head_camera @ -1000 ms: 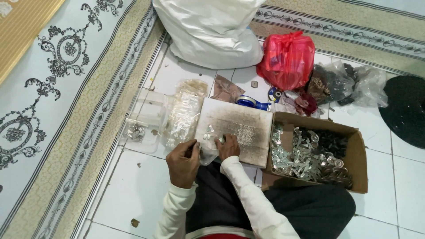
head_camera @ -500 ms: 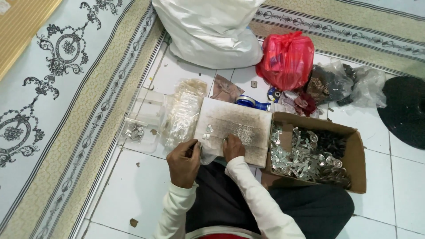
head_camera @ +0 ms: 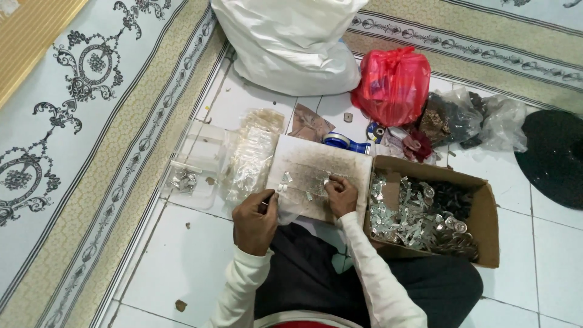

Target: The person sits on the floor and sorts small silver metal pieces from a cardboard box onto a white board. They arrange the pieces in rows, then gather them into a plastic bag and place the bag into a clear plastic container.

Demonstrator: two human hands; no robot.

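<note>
I sit on a white tiled floor with a stained whitish board [head_camera: 331, 165] in front of my legs. Several small shiny metal pieces [head_camera: 303, 185] lie on it. My left hand [head_camera: 255, 222] is at the board's near left corner, fingers curled on a small clear plastic bag [head_camera: 288, 211]. My right hand [head_camera: 341, 194] rests on the board near its right side, fingertips pinching at the small pieces. A brown cardboard box [head_camera: 486, 218] full of shiny metal parts [head_camera: 419, 215] stands just right of the board.
Clear plastic packets [head_camera: 252, 155] and a clear tray [head_camera: 197, 161] lie left of the board. A big white sack [head_camera: 291, 39], a red plastic bag [head_camera: 393, 85], blue tape [head_camera: 340, 141], grey bags [head_camera: 480, 118] and a black round object [head_camera: 555, 158] sit behind. A patterned carpet [head_camera: 73, 121] lies left.
My right hand has slid a little right and forward on the board. My left hand stays at the board's near corner with the plastic bag.
</note>
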